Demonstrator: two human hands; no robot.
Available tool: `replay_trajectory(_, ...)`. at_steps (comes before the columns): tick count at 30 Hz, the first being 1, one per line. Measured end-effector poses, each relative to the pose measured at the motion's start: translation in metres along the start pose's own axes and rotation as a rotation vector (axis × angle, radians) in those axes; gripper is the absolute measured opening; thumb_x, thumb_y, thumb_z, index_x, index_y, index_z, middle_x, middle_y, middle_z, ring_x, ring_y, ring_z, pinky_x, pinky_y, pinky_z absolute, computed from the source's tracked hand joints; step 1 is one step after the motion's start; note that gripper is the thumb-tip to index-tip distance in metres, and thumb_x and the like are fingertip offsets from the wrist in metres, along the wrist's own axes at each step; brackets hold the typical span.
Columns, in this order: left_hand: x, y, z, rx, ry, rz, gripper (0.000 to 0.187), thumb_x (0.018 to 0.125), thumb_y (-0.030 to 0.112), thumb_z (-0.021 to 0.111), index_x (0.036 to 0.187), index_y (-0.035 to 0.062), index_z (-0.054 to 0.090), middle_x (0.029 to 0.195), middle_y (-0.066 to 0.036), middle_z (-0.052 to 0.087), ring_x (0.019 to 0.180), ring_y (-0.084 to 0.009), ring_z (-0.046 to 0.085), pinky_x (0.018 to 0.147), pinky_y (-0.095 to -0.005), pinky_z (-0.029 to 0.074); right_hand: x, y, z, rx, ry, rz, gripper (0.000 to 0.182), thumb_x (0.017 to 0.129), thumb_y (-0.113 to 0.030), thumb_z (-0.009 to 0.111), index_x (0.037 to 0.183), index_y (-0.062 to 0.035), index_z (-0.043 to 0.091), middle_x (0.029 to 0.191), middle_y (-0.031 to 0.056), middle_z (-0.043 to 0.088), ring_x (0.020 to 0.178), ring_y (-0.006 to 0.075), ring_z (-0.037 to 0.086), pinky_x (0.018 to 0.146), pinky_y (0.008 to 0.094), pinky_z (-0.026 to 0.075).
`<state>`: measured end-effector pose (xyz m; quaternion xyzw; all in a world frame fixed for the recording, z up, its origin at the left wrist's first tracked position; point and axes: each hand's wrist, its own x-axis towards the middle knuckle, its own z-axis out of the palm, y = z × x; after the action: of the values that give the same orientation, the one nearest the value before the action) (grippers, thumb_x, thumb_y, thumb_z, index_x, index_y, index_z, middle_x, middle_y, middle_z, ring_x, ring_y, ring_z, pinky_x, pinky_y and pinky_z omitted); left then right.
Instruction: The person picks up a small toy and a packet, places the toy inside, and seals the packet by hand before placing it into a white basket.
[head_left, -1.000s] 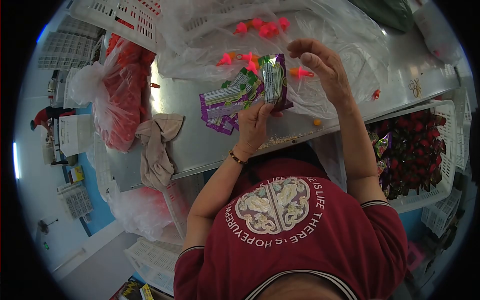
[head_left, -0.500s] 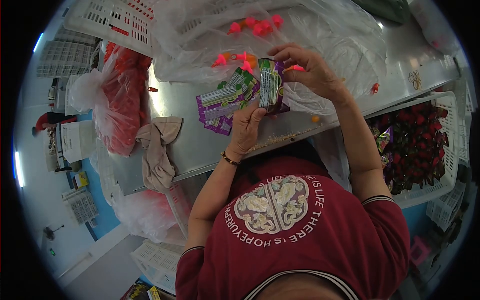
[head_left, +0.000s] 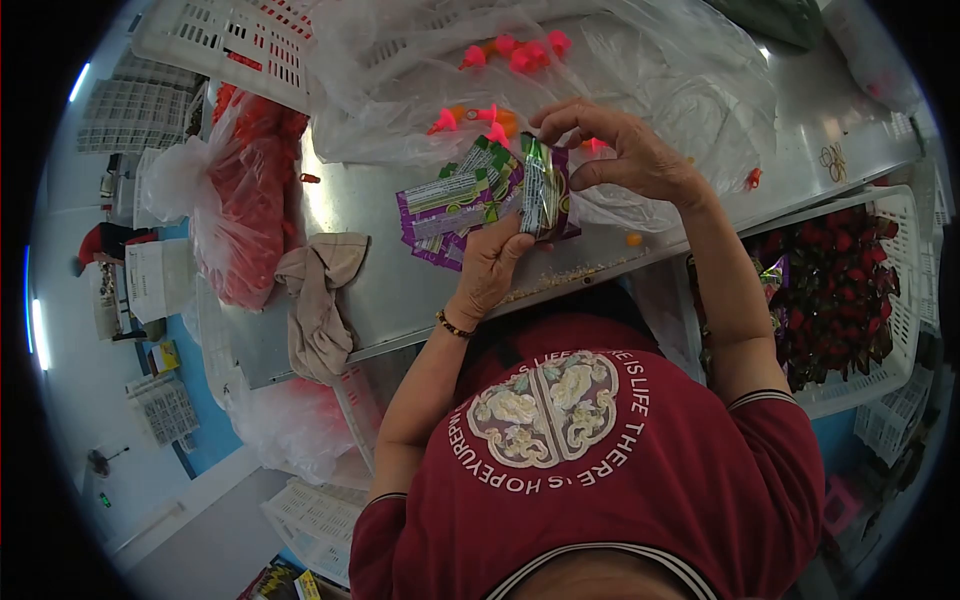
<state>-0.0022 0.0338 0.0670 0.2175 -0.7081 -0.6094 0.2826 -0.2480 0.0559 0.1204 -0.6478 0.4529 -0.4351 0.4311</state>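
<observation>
A small purple-and-green printed packet [head_left: 543, 195] stands upright over the metal table, its lower end pinched in my left hand [head_left: 490, 262]. My right hand [head_left: 635, 155] is beside the packet's top right edge, thumb and curled fingers apart with a gap between them. Several flat packets [head_left: 445, 200] of the same print lie fanned out left of the held one. Just behind it, pink and orange plastic pieces [head_left: 497, 122] rest on a clear plastic sheet.
More pink pieces [head_left: 520, 52] lie farther back on the clear plastic sheet [head_left: 660, 60]. A beige cloth [head_left: 322, 300] drapes over the table's left front edge, near a bag of red items [head_left: 235, 220]. At right stands a white crate [head_left: 905, 310] holding dark red wrapped pieces [head_left: 835, 290].
The upper part of the held packet has tipped and shifted slightly. My right hand's thumb and fingers have spread farther apart at its top. My left hand keeps its hold.
</observation>
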Motion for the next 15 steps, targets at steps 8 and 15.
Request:
replay_trajectory(8, -0.005, -0.01, -0.004, 0.03, -0.019, 0.015, 0.034, 0.097, 0.026, 0.055, 0.082, -0.0053, 0.055, 0.071, -0.007, 0.048, 0.065, -0.0131, 0.051, 0.06, -0.0294, 0.047, 0.001, -0.006, 0.003, -0.022, 0.066, -0.042, 0.04, 0.071, -0.002, 0.074, 0.109, -0.0081, 0.063, 0.126, 0.0038, 0.055, 0.105, 0.0152, 0.056, 0.094, 0.0311, 0.047)
replay_trajectory(15, -0.009, -0.014, 0.0, 0.128, 0.057, 0.062, 0.035, 0.095, 0.027, 0.057, 0.077, -0.0025, 0.051, 0.066, -0.008, 0.038, 0.059, -0.0173, 0.035, 0.055, -0.0307, 0.033, -0.002, -0.002, 0.006, 0.019, 0.053, -0.029, 0.035, 0.074, -0.005, 0.074, 0.107, -0.0073, 0.063, 0.123, 0.0026, 0.057, 0.106, 0.0148, 0.056, 0.092, 0.0301, 0.048)
